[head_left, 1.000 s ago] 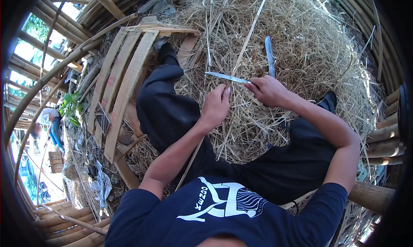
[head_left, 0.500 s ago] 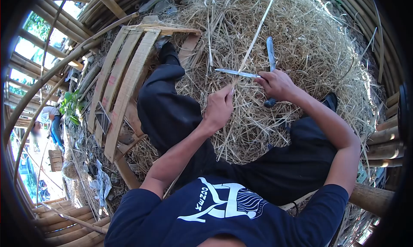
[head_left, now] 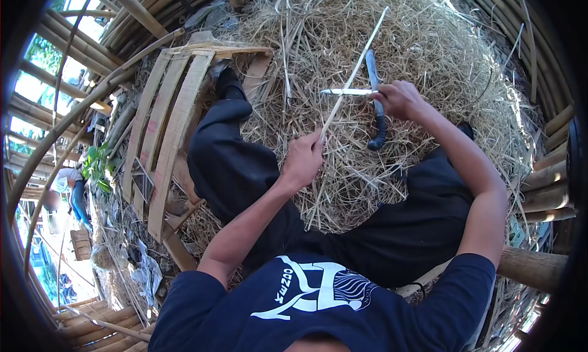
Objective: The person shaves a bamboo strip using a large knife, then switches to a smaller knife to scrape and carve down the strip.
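Note:
My left hand [head_left: 302,161] is closed round the lower part of a thin pale bamboo strip [head_left: 358,64], which slants up and to the right. In my right hand [head_left: 399,101] is a knife [head_left: 348,92], its blade pointing left and lying across the strip. Whether the edge bites into the strip I cannot tell. Beneath my right hand a machete [head_left: 378,124] with a dark curved handle lies on the shavings, its blade pointing away from me.
Tangled bamboo shavings [head_left: 447,52] cover the ground between and beyond my legs. A slatted wooden crate [head_left: 174,125] stands by my foot on the left. Bamboo poles [head_left: 539,199] line the right side. Another person [head_left: 73,189] is in the background at far left.
My right hand and the knife have moved a little up and right along the strip, the blade now more level. The view has shifted slightly.

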### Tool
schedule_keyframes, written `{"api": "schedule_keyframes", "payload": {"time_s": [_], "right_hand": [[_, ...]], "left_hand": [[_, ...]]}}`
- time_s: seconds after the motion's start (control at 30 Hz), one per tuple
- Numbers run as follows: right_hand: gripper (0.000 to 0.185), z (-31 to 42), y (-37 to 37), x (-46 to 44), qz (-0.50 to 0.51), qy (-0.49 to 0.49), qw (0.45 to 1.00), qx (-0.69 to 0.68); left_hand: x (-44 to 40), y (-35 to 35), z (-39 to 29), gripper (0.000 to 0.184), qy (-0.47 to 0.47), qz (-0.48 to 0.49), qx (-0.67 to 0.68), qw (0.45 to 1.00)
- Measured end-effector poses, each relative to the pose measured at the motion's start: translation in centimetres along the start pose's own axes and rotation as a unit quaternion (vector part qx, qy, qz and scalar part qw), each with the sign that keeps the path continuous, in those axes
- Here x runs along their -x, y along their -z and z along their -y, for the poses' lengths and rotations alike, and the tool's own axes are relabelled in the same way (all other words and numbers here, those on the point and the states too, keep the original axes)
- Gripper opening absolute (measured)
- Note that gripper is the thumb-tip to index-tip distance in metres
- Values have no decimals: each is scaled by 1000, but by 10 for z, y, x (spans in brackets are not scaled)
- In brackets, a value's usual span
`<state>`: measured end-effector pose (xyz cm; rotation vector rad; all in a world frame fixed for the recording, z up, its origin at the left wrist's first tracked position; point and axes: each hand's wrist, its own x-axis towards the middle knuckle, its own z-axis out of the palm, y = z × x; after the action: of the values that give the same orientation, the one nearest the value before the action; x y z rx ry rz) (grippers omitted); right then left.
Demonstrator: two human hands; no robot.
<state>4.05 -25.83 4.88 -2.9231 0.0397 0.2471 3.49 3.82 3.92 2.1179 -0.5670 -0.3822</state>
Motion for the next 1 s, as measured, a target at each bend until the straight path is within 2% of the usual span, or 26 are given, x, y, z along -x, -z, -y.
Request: {"api": "schedule_keyframes", "payload": {"time_s": [0.07,0.17,0.23,0.27,0.33,0.37,0.4,0.47,0.53,0.7,0.77,0.83,0.9,0.93,0.97,1.0], "right_hand": [[41,-14,4,7,-55,11,997,49],[39,-21,-4,14,-70,15,996,58],[38,-27,-7,12,-75,16,995,67],[38,-30,-10,9,-53,-10,998,45],[39,-45,0,7,-20,-81,996,-2],[41,-57,9,12,-70,-86,993,28],[41,-65,12,17,-68,-69,994,51],[41,-63,-1,22,-59,-48,995,67],[42,-64,-12,28,-49,-26,994,99],[46,-66,-3,38,-36,-24,996,82],[48,-64,-11,37,-34,-19,999,34],[53,-56,-16,35,-37,-28,999,-16],[59,-51,-12,33,35,-100,986,-132],[63,-47,-11,34,18,-113,975,-189],[63,-47,-10,33,13,-113,976,-188],[63,-47,-11,31,-6,-113,969,-221]], "left_hand": [[7,4,-1,25,-2,10,2,1000],[12,4,-2,25,-25,21,-23,999],[14,7,-9,25,-5,38,19,999],[17,12,-13,25,28,71,4,997],[36,14,-4,25,3,68,-4,998],[44,16,0,25,-21,62,-14,998],[49,22,-4,25,-24,58,-21,998],[69,34,-16,20,37,79,36,996],[86,34,-12,23,38,85,38,995],[90,40,-9,26,44,121,40,991],[90,40,7,25,67,108,51,991],[82,47,-4,25,76,108,63,989],[72,47,1,25,64,124,77,987],[69,47,-1,29,97,154,137,974],[67,49,-4,29,92,153,137,974],[65,52,-9,31,151,193,248,937]]}}
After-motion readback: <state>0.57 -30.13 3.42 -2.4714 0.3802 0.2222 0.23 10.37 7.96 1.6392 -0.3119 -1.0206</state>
